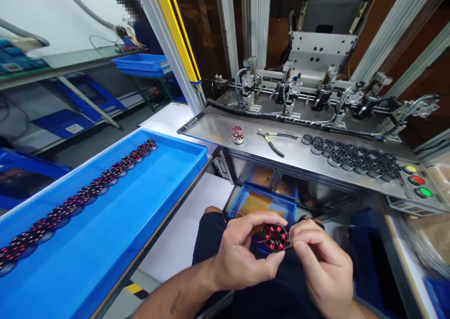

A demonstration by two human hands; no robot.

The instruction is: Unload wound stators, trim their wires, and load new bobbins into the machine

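Here, stator (pixel 271 231) nr mtl bench (pixel 218 127), blue tray (pixel 133 206)

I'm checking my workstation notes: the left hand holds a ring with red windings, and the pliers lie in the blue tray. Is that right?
Not quite: the head view shows the pliers on the metal worktop, near the rows of black parts. The left hand does hold a ring with red windings.

Three round buttons (pixel 417 180) (yellow, red and green, like a traffic light) sit on the right. A long yellow bar (pixel 178 33) runs along a silver post (pixel 166 42). Far back, a person (pixel 148 34) in dark clothes is near a blue bin (pixel 140 68).
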